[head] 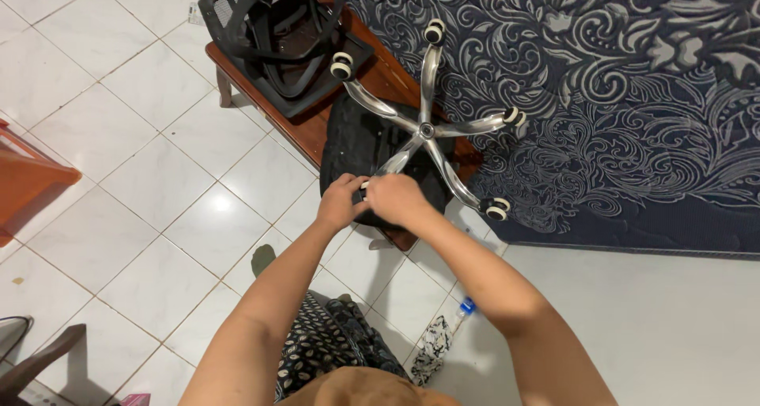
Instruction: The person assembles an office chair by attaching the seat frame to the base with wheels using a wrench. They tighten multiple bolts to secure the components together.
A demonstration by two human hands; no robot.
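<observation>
Two bare hands meet just below the middle of the frame, at the near arm of an upturned chrome five-star chair base (426, 129). The left hand (342, 203) and the right hand (396, 199) touch each other, fingers curled and pressed together around the caster (366, 189) at that arm's tip; only a sliver of the wheel shows between the knuckles, so how firmly each hand grips it cannot be told.

The chair base rests wheels-up on a black seat cushion (356, 141), its hub near the centre of the frame and its other four arms fanning out toward the top and right, each ending in a black-and-white caster. The seat cushion lies on a low reddish-brown wooden bench (305, 129) that runs from the upper middle down toward the hands. Farther up the bench, at the top of the frame, sits a black mesh chair backrest (273, 26) with its frame.

Filling the upper right is a dark blue mattress (617, 97) with a pale swirling pattern, just beside the bench. White floor tiles (142, 161) cover the left side. An orange plastic piece (28, 176) shows at the left edge, and a small plastic bottle (463, 309) lies on the floor near the right forearm.
</observation>
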